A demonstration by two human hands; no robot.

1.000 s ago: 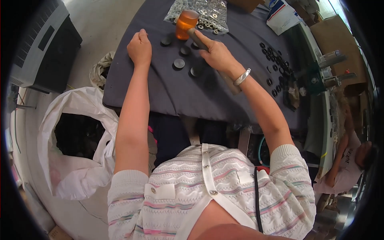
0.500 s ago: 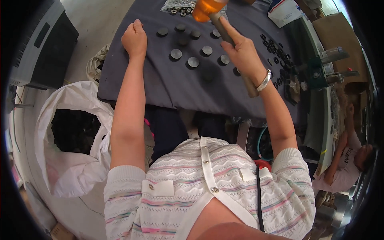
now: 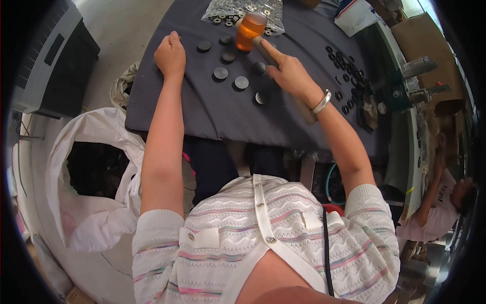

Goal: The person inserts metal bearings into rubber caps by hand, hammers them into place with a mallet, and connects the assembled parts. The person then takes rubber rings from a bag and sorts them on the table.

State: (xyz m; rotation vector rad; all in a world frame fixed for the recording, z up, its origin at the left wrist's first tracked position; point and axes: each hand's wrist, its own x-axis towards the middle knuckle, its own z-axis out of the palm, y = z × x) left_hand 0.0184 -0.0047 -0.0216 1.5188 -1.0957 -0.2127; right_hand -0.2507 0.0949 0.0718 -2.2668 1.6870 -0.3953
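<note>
My right hand [image 3: 293, 76] grips a mallet by its brown handle, index finger stretched along it. The mallet's translucent orange head [image 3: 248, 33] is over the far part of the dark cloth, among several round grey discs [image 3: 220, 73]. One disc [image 3: 260, 97] appears tilted on its edge, nearer to me. My left hand [image 3: 170, 54] rests closed at the cloth's left side, beside a dark disc [image 3: 204, 46]; whatever its fingers hold, if anything, is hidden.
A clear plastic bag of small rings [image 3: 263, 12] lies at the far edge. Several black rings [image 3: 349, 76] are spread on the right, near a green metal clamp-like tool [image 3: 397, 91]. A white sack [image 3: 61, 152] with dark contents stands at left. Another person [image 3: 430, 207] is at far right.
The mallet in my right hand has swung down and left toward the discs. Some discs have shifted, and one at the near side now appears tilted. My left hand has barely moved.
</note>
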